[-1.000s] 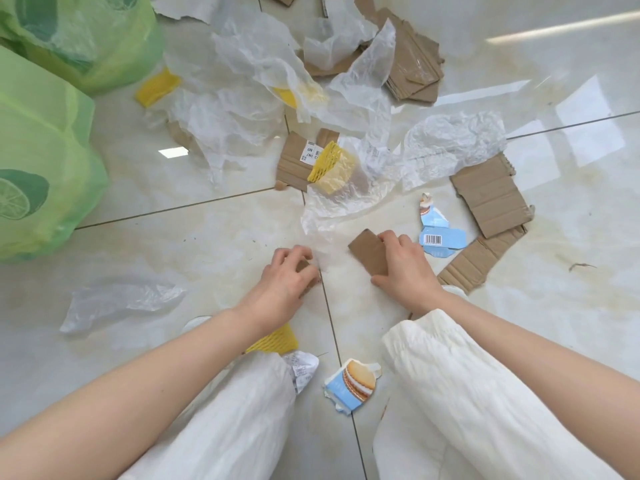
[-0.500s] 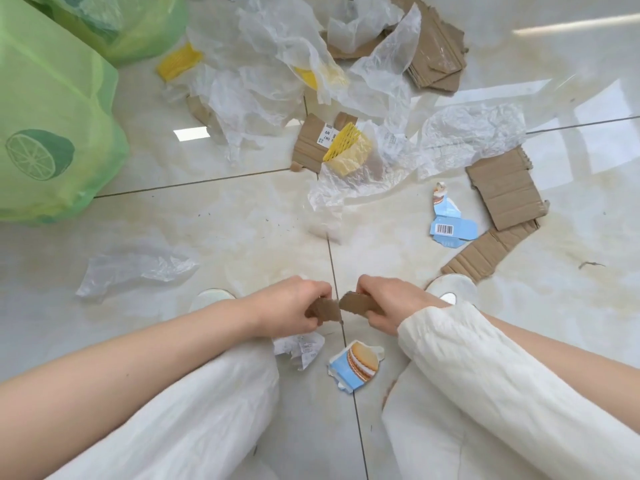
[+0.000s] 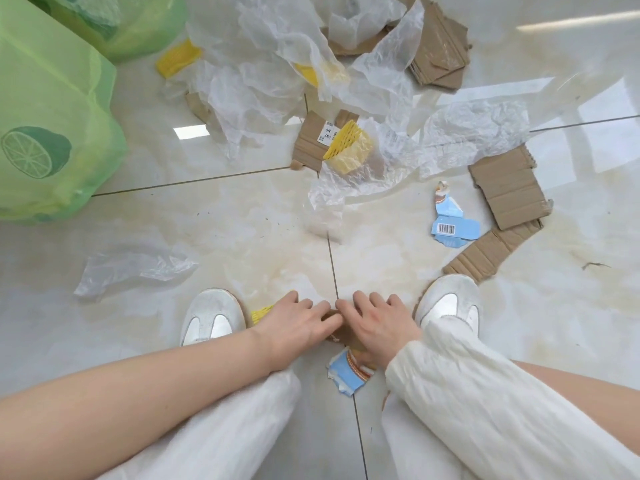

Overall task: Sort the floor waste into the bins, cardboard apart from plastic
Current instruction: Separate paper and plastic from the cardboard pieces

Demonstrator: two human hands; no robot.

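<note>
Two hands: both low in the middle of the frame, side by side, fingertips nearly touching.
L hand [image 3: 300,325]: palm down, fingers bent a bit over a small brown card bit [image 3: 341,332]; looks like it holds one end, grip mostly hidden.
R hand [image 3: 379,325]: palm down, fingers spread and bent on the other end of the same bit; can't tell how tight.
Card bit: between the 2 hands, just above the floor [image 3: 242,220], mostly covered.
Yellow net [image 3: 260,313]: peeks out just left of the L hand, by the left shoe [image 3: 211,315].
Right shoe [image 3: 450,303]: right of the R hand.
Blue wrapper [image 3: 348,370]: on the floor under the R hand, between the legs.
Blue tag [image 3: 453,228]: w/ barcode, right of middle.
Card, right side: flat piece [image 3: 507,187], w/ a strip [image 3: 491,249] below it, near the right shoe.
Card w/ label [image 3: 311,140]: upper middle, yellow foam [image 3: 348,148] partly on it.
Card pile [image 3: 438,53]: top of frame, right of middle.
White wrap [image 3: 263,64]: big crumpled heap, top middle, over other scraps.
Clear sheet [image 3: 474,133]: right of the foam.
Clear bag [image 3: 135,268]: flat on the floor, left side, apart from the rest.
Green bins [image 3: 52,109]: 2 bagged ones, upper left, lime picture on the near one.
</note>
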